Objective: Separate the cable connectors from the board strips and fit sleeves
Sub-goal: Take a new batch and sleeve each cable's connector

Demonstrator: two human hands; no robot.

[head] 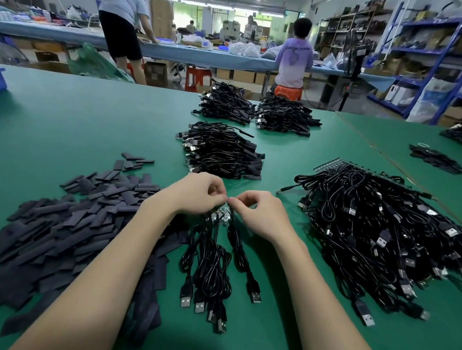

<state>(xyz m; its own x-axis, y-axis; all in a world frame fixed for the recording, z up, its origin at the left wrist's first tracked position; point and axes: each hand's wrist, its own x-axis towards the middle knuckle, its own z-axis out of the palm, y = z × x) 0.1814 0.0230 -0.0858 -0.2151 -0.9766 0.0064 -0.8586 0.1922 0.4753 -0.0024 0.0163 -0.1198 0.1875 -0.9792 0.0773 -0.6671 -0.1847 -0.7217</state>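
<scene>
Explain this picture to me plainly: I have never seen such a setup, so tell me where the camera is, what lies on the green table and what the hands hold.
There is no machine here. The single picture comes from a camera worn on a person's head, looking forward and down. The left hand and right hand pinch a small board strip, whose black USB cables trail toward the viewer. On the green table, flat dark sleeves are heaped at left, a big cable pile lies at right, and neat cable bundles sit beyond the hands. Other workers stand at a far bench.
</scene>
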